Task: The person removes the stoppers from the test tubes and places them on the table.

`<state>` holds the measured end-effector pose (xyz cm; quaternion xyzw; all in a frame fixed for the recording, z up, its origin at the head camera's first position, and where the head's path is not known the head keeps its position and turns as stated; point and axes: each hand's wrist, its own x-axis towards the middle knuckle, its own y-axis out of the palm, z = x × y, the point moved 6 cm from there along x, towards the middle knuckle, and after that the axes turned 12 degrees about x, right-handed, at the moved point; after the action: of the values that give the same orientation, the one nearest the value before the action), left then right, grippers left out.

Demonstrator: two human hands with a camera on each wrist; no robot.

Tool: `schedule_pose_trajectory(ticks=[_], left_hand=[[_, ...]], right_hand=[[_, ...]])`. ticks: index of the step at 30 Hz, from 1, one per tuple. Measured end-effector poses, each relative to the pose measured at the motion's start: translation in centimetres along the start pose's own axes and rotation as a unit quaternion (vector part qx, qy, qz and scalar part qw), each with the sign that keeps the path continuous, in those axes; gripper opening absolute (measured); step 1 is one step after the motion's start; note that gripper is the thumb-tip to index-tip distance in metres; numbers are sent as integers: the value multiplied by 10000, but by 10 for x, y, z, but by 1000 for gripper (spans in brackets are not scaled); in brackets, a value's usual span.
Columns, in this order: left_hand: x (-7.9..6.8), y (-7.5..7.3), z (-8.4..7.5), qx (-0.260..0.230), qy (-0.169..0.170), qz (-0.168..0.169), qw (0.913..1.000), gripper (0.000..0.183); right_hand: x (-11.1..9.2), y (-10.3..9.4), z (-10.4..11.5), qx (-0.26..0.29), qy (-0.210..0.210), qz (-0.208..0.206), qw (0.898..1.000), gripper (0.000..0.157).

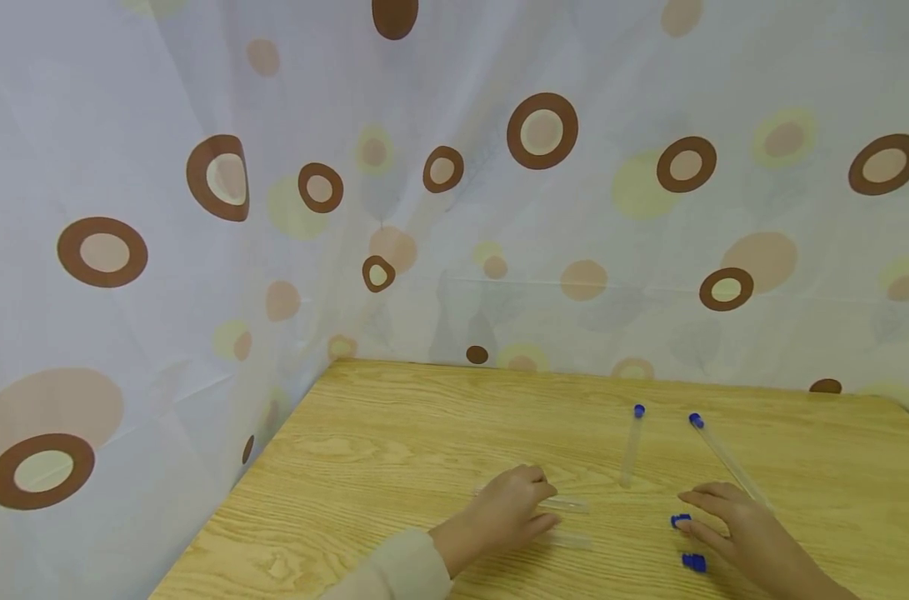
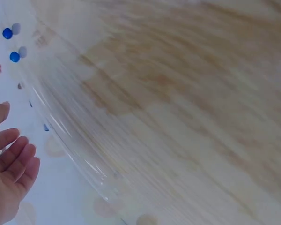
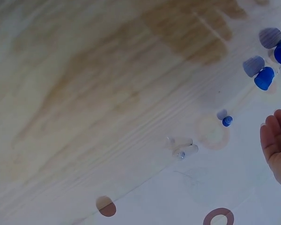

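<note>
In the head view my left hand [image 1: 502, 510] is low over two clear test tubes lying on the table, overlapping the left part of the upper tube [image 1: 568, 504]; the lower tube [image 1: 570, 540] shows by the thumb. Its fingers are loosely bent, with nothing held, in the left wrist view [image 2: 14, 168]. My right hand [image 1: 746, 529] has its fingers extended, the thumb tip right at a loose blue cap [image 1: 681, 521]. A second blue cap [image 1: 694, 562] lies just nearer to me. In the right wrist view both caps stand apart from the straight fingers [image 3: 277, 136].
Farther back on the wood-grain table [image 1: 394, 425] lie two tubes with blue caps: one nearly straight [image 1: 630, 454], the other slanting [image 1: 727, 458] toward my right hand. A white curtain [image 1: 454, 225] with brown and yellow circles hangs behind and to the left.
</note>
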<state>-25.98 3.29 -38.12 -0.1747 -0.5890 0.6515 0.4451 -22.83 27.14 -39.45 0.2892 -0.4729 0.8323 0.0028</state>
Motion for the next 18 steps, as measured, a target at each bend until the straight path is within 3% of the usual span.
schedule_pose_trajectory(ticks=[11,18], left_hand=[[19,-2,-5,-199,-495,372,9979,35],[32,3,-8,-214,-763,461,9958,37]], right_hand=[[7,-1,-1,-74,-565,-286,9980,34],[12,1,-8,38,-111,15,9999,32]])
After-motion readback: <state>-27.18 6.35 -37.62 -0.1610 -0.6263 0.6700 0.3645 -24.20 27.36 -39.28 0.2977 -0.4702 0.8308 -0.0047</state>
